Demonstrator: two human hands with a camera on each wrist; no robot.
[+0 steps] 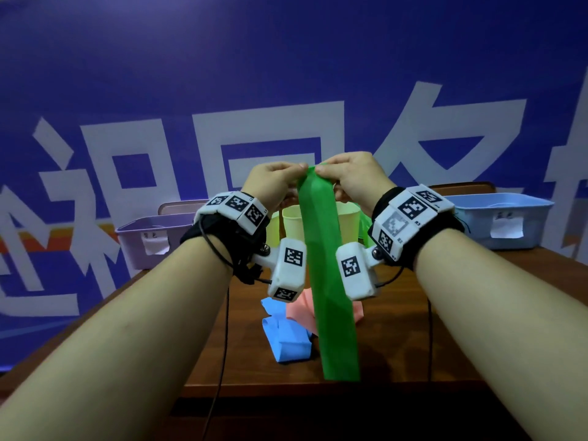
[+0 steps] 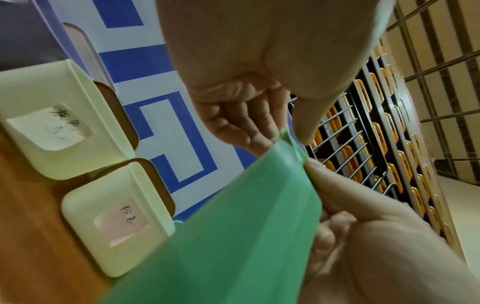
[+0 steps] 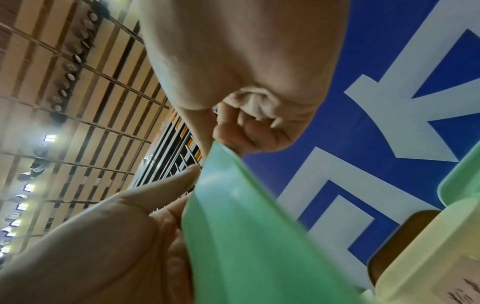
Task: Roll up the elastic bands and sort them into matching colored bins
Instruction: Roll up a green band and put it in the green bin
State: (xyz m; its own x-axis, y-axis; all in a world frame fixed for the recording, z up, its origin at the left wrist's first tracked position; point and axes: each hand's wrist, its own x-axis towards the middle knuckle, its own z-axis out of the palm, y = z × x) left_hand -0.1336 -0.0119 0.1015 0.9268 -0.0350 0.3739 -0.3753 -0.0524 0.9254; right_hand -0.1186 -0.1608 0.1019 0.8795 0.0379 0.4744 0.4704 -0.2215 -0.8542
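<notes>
A long green elastic band (image 1: 327, 265) hangs unrolled above the table. My left hand (image 1: 300, 169) and my right hand (image 1: 324, 169) pinch its top edge side by side, thumbs nearly touching. In the left wrist view my left hand (image 2: 285, 135) holds the band's (image 2: 233, 226) corner between thumb and fingers. In the right wrist view my right hand (image 3: 218, 147) pinches the other corner of the band (image 3: 246, 226). A blue band (image 1: 286, 340) and a pink band (image 1: 300, 311) lie crumpled on the table below.
Along the table's far edge stand a purple bin (image 1: 140, 240), a yellow bin (image 1: 291, 224), a green bin (image 1: 364, 229) mostly hidden behind my right wrist, and a blue bin (image 1: 496, 224). A blue banner rises behind them. The wooden table (image 1: 397, 345) ends near me.
</notes>
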